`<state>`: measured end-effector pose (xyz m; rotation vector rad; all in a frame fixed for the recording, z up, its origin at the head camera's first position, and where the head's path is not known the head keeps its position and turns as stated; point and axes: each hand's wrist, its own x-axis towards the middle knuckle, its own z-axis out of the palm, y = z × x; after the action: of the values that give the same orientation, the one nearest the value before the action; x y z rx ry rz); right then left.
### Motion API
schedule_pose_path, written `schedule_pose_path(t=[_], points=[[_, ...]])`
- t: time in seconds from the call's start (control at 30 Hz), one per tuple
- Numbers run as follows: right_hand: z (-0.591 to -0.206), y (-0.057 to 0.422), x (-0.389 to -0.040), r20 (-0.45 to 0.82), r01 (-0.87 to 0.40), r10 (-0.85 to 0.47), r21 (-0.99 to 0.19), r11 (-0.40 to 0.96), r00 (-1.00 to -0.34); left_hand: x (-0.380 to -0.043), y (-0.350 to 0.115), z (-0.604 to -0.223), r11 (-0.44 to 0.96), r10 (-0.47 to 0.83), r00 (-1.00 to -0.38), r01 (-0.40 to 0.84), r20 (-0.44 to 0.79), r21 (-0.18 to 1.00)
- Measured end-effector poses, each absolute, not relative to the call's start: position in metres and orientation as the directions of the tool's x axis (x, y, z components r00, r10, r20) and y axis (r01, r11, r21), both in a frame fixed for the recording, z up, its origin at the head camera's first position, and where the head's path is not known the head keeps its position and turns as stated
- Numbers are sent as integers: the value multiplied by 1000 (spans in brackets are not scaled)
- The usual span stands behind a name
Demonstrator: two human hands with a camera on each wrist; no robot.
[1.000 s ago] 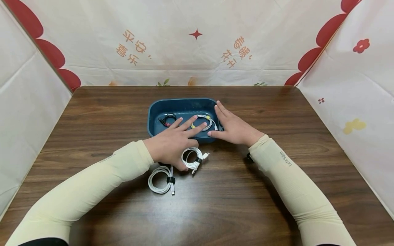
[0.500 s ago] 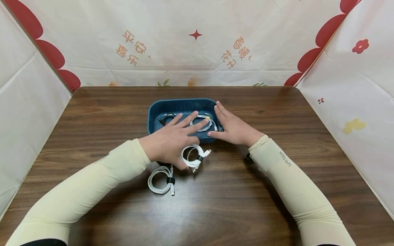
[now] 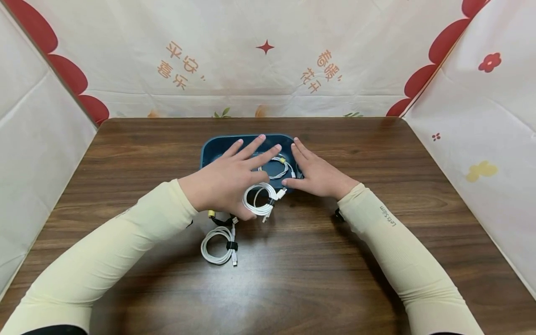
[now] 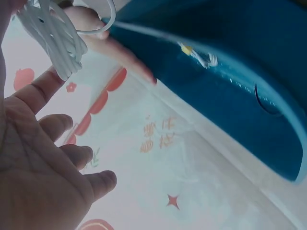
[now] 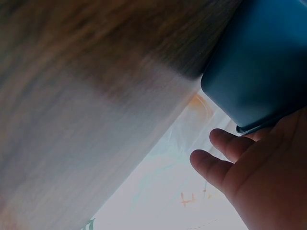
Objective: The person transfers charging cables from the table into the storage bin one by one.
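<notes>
My left hand (image 3: 226, 181) pinches a coiled white charging cable (image 3: 262, 211) between thumb and index finger, its other fingers spread over the blue bin (image 3: 208, 150). The cable has a black strap round it and hangs just in front of the bin. In the left wrist view the same white cable (image 4: 57, 45) sits by the index finger. My right hand (image 3: 316, 174) rests at the bin's right end, thumb on the front rim and straight fingers along the side. Inside the bin lies another white cable (image 3: 281, 176) with yellow ties; the bin's left part is hidden behind my left hand.
A white cable (image 3: 205, 249) with a black strap lies on the wooden table (image 3: 301, 279). Behind it, a dark cable (image 3: 219, 221) with a yellow tie is partly covered by my left hand. A small black item (image 3: 339, 214) shows beside the right sleeve.
My left hand has risen and moved away from me with the white cable, uncovering more of the dark cable on the table and covering the black one in the bin. The right hand stays put.
</notes>
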<state>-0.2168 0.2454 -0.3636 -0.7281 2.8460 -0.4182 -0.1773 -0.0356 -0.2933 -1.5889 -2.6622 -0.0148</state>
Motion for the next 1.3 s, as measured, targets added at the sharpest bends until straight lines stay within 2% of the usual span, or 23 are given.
schedule_pose_path(t=[0.17,0.3,0.7,1.0,1.3], points=[[-364,246,-217,-100,-448,-495,-300,842,-863,-187,-40,-286,494,868,-491,869,74,-28],[-365,247,-217,-101,-449,-497,-306,840,-862,-198,-42,-284,531,846,-527,847,83,-26],[-364,247,-217,-108,-439,-492,-318,841,-864,-244,-46,-293,671,740,-672,733,-34,118],[-365,247,-217,-118,-434,-488,-313,845,-865,-265,-36,-303,712,703,-696,688,-148,141],[-362,245,-216,-119,-429,-482,-310,849,-868,-277,-27,-304,741,671,-715,658,-198,136]])
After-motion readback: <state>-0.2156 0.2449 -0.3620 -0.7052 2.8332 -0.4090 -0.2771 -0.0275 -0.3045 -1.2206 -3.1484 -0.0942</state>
